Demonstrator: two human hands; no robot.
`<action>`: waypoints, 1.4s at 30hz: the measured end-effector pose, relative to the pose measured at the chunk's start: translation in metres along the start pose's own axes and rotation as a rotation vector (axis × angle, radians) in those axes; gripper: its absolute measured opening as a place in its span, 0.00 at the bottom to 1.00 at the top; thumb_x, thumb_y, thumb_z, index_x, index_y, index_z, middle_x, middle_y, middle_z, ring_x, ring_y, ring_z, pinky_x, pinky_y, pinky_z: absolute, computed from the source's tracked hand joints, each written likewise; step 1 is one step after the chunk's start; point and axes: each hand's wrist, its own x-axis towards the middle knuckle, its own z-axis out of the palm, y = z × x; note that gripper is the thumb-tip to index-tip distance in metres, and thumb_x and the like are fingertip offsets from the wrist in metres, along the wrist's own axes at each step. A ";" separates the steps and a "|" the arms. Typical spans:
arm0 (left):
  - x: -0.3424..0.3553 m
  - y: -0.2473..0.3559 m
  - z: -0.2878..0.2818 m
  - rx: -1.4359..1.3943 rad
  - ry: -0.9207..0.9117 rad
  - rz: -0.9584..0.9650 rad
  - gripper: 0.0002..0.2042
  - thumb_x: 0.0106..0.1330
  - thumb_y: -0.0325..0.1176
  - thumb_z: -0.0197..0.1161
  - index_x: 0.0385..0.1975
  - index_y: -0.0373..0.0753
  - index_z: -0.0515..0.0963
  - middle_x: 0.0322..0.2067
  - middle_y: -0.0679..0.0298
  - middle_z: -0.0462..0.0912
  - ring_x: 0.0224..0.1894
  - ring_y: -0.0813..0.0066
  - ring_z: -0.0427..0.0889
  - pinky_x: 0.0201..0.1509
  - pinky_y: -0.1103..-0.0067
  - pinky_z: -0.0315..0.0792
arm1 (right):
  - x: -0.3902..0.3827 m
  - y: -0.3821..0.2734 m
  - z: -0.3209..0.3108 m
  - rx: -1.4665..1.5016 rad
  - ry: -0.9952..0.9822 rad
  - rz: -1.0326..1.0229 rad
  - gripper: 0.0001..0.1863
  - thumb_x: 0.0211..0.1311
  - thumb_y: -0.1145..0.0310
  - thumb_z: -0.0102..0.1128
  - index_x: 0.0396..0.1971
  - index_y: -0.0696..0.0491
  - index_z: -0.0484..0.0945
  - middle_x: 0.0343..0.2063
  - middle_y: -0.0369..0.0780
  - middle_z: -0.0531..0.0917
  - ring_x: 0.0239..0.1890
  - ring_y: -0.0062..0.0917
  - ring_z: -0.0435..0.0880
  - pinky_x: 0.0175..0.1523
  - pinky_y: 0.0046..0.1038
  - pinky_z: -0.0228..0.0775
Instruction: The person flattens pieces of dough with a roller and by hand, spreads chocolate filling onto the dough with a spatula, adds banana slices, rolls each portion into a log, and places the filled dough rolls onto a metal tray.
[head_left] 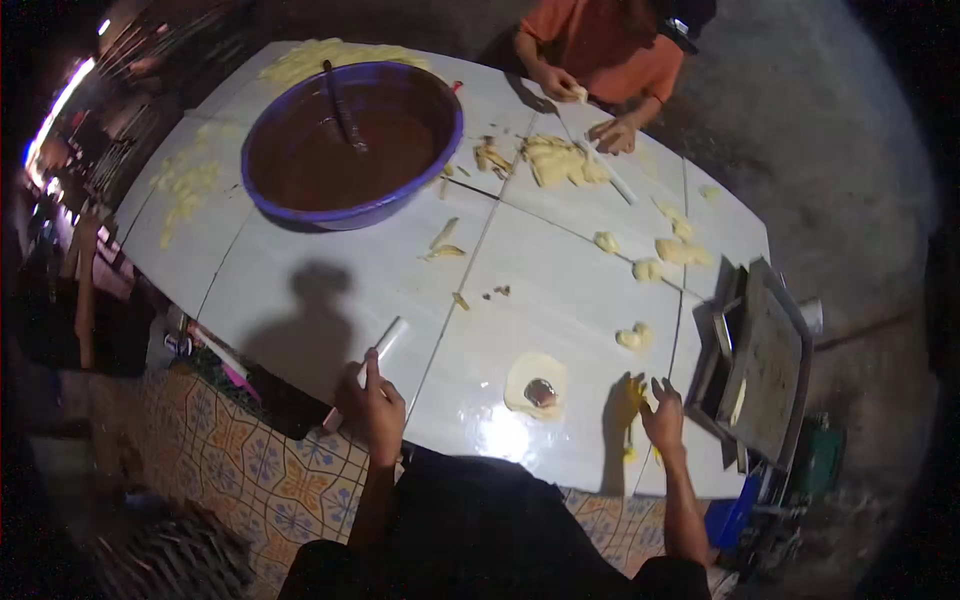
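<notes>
My left hand is closed around a white, pipe-like rolling pin, held at the near edge of the white tiled table. Between my hands lies a flat round of pale dough with a dark brown dollop of filling on it. My right hand is over the table to the right of that round, its fingers apart and holding nothing. Yellow smears show on the tabletop beside its fingers. A small lump of dough sits just beyond this hand.
A large purple basin of brown paste, with a dark-handled utensil, stands far left. Metal trays are stacked at the right edge. Across the table, a person in orange handles dough near dough pieces and a white rod.
</notes>
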 end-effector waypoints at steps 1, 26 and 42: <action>0.000 -0.001 -0.002 0.017 0.013 -0.025 0.27 0.59 0.24 0.60 0.62 0.48 0.73 0.50 0.52 0.75 0.56 0.50 0.73 0.62 0.53 0.62 | 0.016 -0.019 0.004 -0.007 0.062 -0.057 0.24 0.56 0.75 0.65 0.54 0.64 0.77 0.52 0.55 0.81 0.54 0.47 0.82 0.55 0.38 0.77; -0.010 -0.027 0.047 0.234 -0.159 -0.017 0.29 0.62 0.34 0.64 0.67 0.50 0.70 0.60 0.50 0.72 0.63 0.48 0.68 0.66 0.52 0.59 | 0.101 -0.142 0.044 0.756 -0.271 -0.210 0.13 0.57 0.78 0.59 0.43 0.57 0.85 0.38 0.45 0.86 0.42 0.35 0.86 0.49 0.32 0.78; 0.003 0.142 0.045 -0.500 -0.498 0.748 0.08 0.57 0.33 0.67 0.35 0.42 0.87 0.49 0.60 0.77 0.58 0.56 0.69 0.64 0.62 0.60 | 0.035 -0.138 0.085 0.570 0.051 -0.339 0.08 0.49 0.77 0.67 0.32 0.57 0.83 0.35 0.45 0.82 0.41 0.40 0.78 0.46 0.38 0.74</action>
